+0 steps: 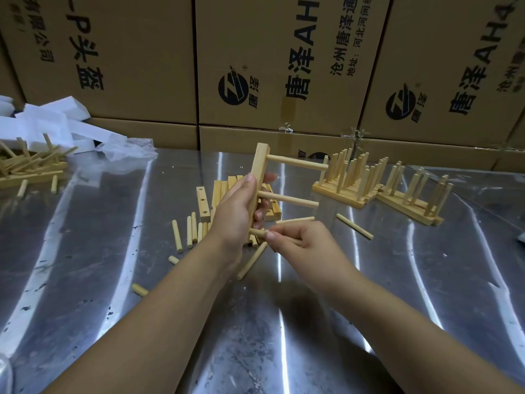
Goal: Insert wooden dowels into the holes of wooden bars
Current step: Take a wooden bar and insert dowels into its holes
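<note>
The left hand [235,214] is gripping a bar [258,177] upright above the table [113,280], fingers wrapped round its middle. Two dowels are already sitting in it, the top dowel [298,162] and the middle dowel [288,199], both sticking out to the right. The right hand [301,243] is pinching a third dowel [257,232] between thumb and fingertips and is bringing its end to the lowest hole, which the left hand is hiding, so I cannot tell whether it is seated yet.

To do this well, I judge the dowel should be running parallel to the two above it and going in square, with a slight twist while pushing; the left hand should be bracing the bar from behind the hole so it is not tipping.

More bars [227,191] are lying in a stack just beyond the hands, one drilled bar [203,204] beside them, and loose dowels [190,231] are scattered near. Finished racks [346,180] are standing at the right.

As for containers, cartons [142,58] are lining the back, all closed, so their contents are not showing. A pile of wood [31,166] is lying at the far left, by white paper [56,120]
</note>
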